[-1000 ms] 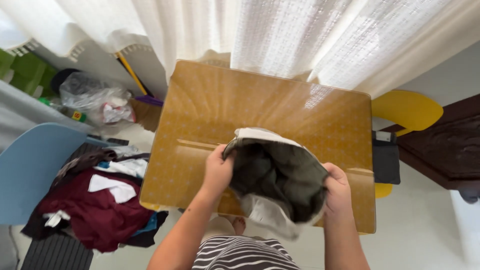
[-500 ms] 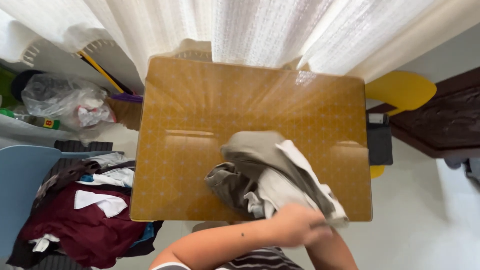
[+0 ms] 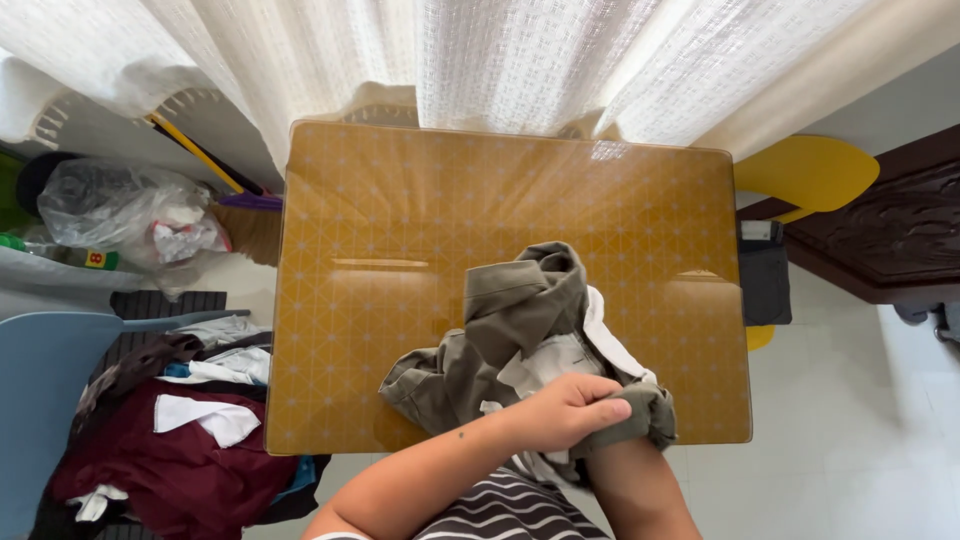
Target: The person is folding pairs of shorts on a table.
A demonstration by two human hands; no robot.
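Note:
An olive-grey garment (image 3: 520, 320) with a white lining lies bunched on the near half of the yellow patterned table (image 3: 400, 220). My left arm crosses over to the right, and my left hand (image 3: 565, 410) is closed on the garment's near edge by the table's front rim. My right forearm (image 3: 632, 488) runs up under the left hand into the folds of the garment. The cloth and my left hand hide my right hand, so its grip cannot be made out.
A heap of maroon, white and dark clothes (image 3: 170, 440) sits on a blue chair (image 3: 40, 370) at the left. Behind it is a clear plastic bag (image 3: 130, 210). A yellow chair (image 3: 805, 175) with a dark cloth (image 3: 765, 285) and dark wooden furniture (image 3: 880, 240) stand at the right. White curtains (image 3: 500, 60) hang behind the table.
The garment, first held open between both hands, has been dropped onto the table and bunched up. My left hand has swung across to the right and closed on its near edge.

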